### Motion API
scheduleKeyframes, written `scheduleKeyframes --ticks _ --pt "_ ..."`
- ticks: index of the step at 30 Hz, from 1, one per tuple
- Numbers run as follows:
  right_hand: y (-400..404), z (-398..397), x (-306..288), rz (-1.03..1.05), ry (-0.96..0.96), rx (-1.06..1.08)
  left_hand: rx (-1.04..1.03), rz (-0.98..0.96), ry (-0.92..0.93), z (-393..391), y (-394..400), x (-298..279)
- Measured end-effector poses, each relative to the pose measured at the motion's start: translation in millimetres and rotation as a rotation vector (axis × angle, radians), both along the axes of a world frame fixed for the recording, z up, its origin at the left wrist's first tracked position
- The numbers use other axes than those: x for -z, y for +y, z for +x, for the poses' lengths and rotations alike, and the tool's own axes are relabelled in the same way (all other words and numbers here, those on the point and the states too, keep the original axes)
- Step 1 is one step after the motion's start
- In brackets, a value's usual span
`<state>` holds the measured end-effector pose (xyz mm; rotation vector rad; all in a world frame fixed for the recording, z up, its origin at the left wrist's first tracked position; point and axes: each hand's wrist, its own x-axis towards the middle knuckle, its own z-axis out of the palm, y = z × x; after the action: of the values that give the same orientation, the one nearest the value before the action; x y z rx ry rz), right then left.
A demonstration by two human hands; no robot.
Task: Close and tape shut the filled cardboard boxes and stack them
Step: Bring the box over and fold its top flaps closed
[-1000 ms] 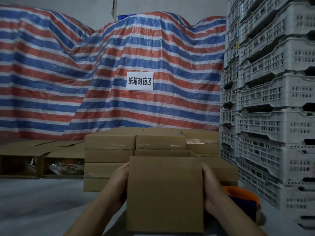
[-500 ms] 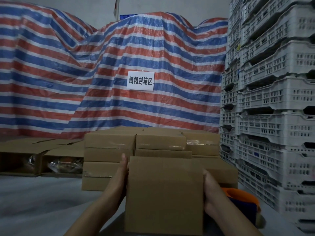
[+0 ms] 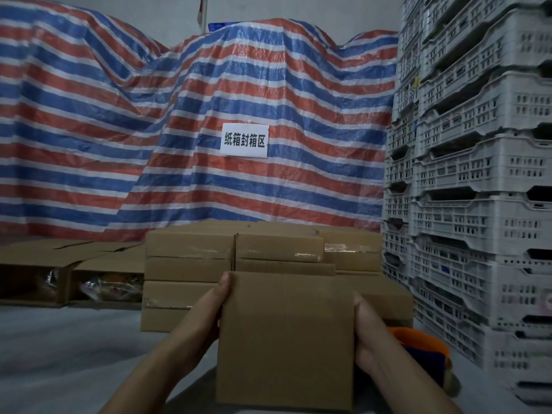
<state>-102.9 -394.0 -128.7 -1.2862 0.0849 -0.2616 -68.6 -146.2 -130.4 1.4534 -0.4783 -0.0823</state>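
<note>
A closed brown cardboard box [image 3: 285,339] stands in front of me, its broad face toward the camera. My left hand [image 3: 210,309] holds its left side, thumb up at the top corner. My right hand [image 3: 366,333] holds its right side, fingers hidden behind the box. Behind it rises a stack of taped boxes [image 3: 233,255], several wide and about three high. At the left lie open boxes [image 3: 59,273] with plastic-wrapped contents showing.
An orange and dark blue tape dispenser [image 3: 424,354] lies just right of my right wrist. Stacked white plastic crates [image 3: 478,204] fill the right side. A striped tarpaulin [image 3: 149,130] with a white paper sign [image 3: 244,140] hangs behind. The surface is grey sheeting [image 3: 59,354].
The box has been lifted slightly and held closer to the stack. My left thumb has slid up to the box's top left corner.
</note>
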Motion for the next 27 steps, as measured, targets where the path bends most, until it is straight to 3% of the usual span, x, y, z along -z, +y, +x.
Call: scheduleKeyframes --ticks 10,16,23,27 --pt "0.6 -1.5 6.1 0.094 -0.001 0.035 -0.137 -0.017 0.019 3.3 -8.5 -0.7" --pt "-1.8 -8.7 4.5 -0.02 -0.057 -0.063 -0.128 -0.114 0.053 1.5 -12.5 0.8" --pt "-0.9 -13.2 0.0 -0.057 -0.204 -0.072 -0.159 -0.185 -0.102 8.5 -8.7 2.1" --pt "2.0 -17.8 1.0 -0.098 -0.175 -0.073 -0.225 -0.106 -0.129 8.2 -7.0 7.9"
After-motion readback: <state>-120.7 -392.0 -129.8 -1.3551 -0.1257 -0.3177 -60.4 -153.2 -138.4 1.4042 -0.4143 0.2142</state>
